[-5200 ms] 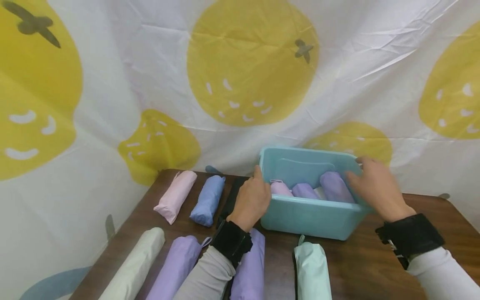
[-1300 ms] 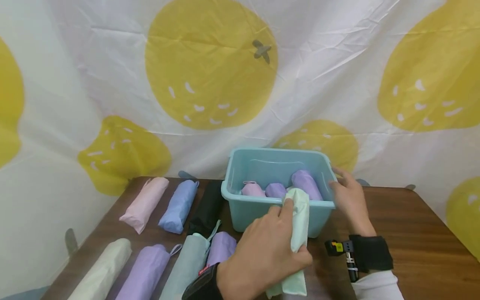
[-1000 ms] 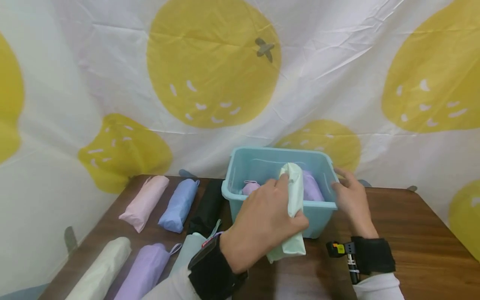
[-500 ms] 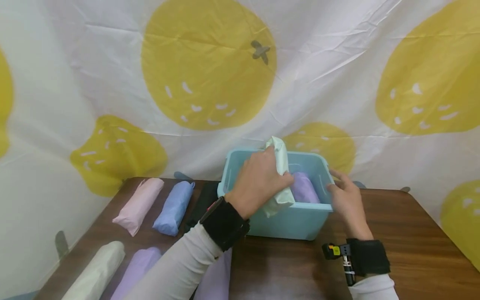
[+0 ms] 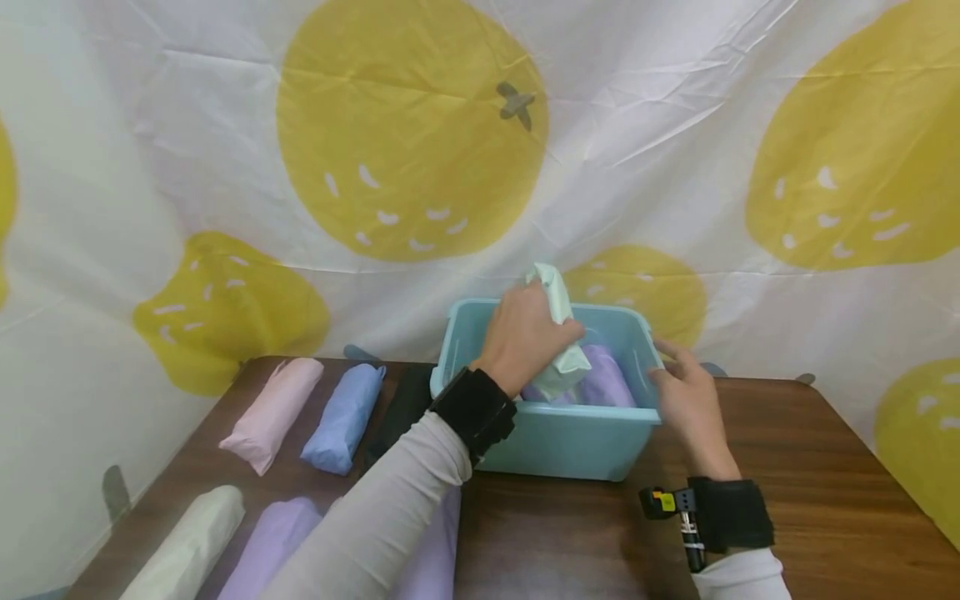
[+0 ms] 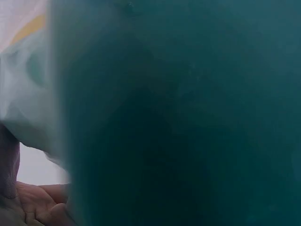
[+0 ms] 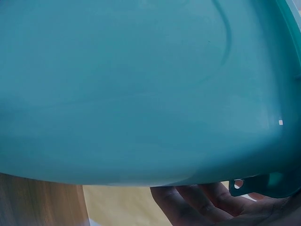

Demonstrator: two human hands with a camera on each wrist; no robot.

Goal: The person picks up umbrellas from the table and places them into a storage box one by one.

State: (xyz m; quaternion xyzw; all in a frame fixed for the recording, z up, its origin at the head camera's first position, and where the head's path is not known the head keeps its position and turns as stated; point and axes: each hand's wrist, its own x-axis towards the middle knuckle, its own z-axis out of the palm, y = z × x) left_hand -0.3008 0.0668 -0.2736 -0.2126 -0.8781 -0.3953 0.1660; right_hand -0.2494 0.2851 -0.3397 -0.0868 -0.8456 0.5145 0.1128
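Note:
My left hand point(image 5: 525, 337) grips a mint-green folded umbrella point(image 5: 558, 308), held tilted over the light-blue plastic bin point(image 5: 562, 442). The umbrella's lower end is inside the bin, beside a purple folded umbrella point(image 5: 606, 379) lying there; my hand hides part of the other contents. In the left wrist view the bin wall point(image 6: 178, 113) fills most of the picture, with the mint umbrella point(image 6: 28, 94) at the left edge. My right hand point(image 5: 690, 404) holds the bin's right rim; its fingers point(image 7: 197, 202) show by the rim in the right wrist view.
On the brown table point(image 5: 795, 483), left of the bin, lie a pink umbrella point(image 5: 273, 412), a blue umbrella point(image 5: 345, 417) and a black one point(image 5: 401, 408). A pale green umbrella point(image 5: 187, 542) and purple umbrellas point(image 5: 270, 546) lie nearer. A curtain with yellow fruit hangs behind.
Both hands were at the bin at first. My left hand then took the mint umbrella from the table, raised it over the bin's front rim and lowered its near end inside. My right hand stays at the rim.

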